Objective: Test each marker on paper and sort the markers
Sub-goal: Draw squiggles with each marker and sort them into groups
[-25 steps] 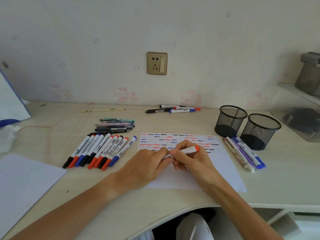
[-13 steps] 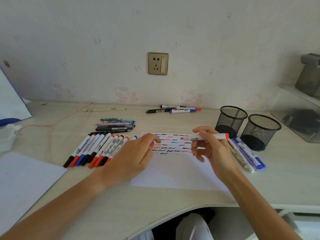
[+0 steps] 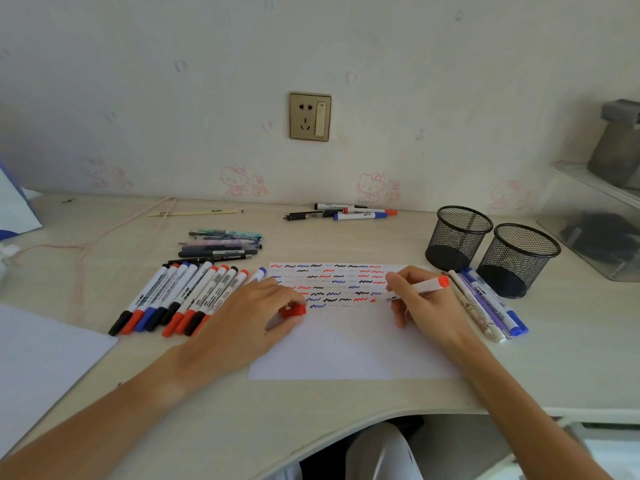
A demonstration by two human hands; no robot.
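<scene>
Markers were mid-test here, and the big change was that the cap had come off. A second earlier both hands were bunched together on the red marker (image 3: 417,288), half a second earlier the right hand had lifted it up over the sheet, and by this moment its tip was down on the paper (image 3: 353,344) at the end of the lowest full row of squiggles, with a fresh little red mark (image 3: 373,300) just beside the tip. So this one looked like it writes, at least from that small blot.

The right hand (image 3: 424,304) pinched the marker in a normal writing grip, red end pointing up and to the right. The left hand (image 3: 252,317) rested on the paper's left edge with its fingers curled round the red cap (image 3: 293,311), pulled away from the other hand.

Everything else sat where it had been: the row of markers (image 3: 180,299) lay to the left of the paper, a few pens (image 3: 488,301) lay to the right, just in front of the two mesh cups (image 3: 491,249), and another small bunch (image 3: 346,213) was back by the wall on the surface (image 3: 346,417).

My guess is a proper squiggle was due next, then recapping and adding it to a pile. Plenty were probably left to go.
</scene>
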